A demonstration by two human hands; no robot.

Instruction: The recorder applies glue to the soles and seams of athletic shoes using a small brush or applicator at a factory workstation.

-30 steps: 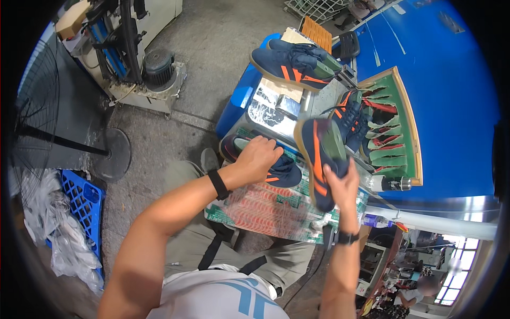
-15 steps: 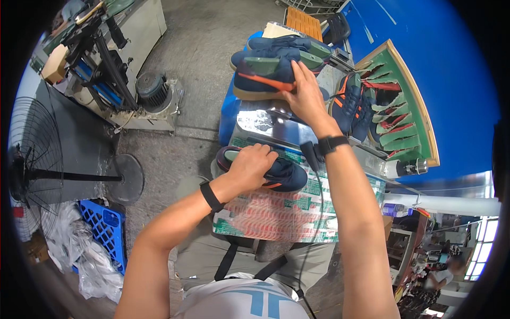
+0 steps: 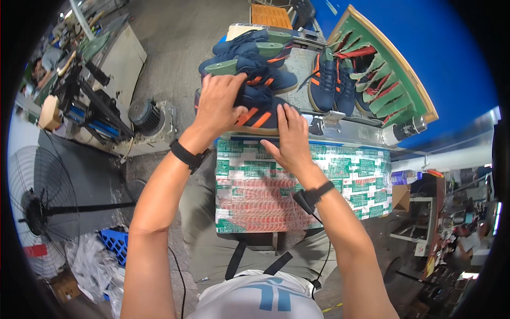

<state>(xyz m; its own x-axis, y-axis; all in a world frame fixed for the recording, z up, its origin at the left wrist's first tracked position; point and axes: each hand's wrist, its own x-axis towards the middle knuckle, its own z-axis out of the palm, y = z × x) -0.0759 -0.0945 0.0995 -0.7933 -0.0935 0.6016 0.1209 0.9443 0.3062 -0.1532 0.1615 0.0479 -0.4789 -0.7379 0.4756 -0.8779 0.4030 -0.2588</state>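
My left hand (image 3: 218,103) is wrapped over the heel and collar of a dark blue sneaker (image 3: 260,118) with orange side stripes. At the toe of the same sneaker, my right hand (image 3: 293,139) rests its outstretched fingertips, thumb apart. This sneaker lies sideways, toe to the right, nearest me in a row. Behind it are more blue sneakers (image 3: 284,81), with green pieces (image 3: 222,68) showing in their openings. Part of the held sneaker is hidden under my left hand.
Upright sneakers (image 3: 323,85) stand on the metal surface (image 3: 303,66) before a green-framed opening (image 3: 414,85) with torn flaps. A taped board (image 3: 255,196) lies before me, with a bottle (image 3: 406,177) at its right. A fan (image 3: 40,210) and motor (image 3: 144,117) stand left.
My left hand and the sneaker from the taped board have moved forward to the row. My right hand has come back from a sneaker there to the held one's toe.
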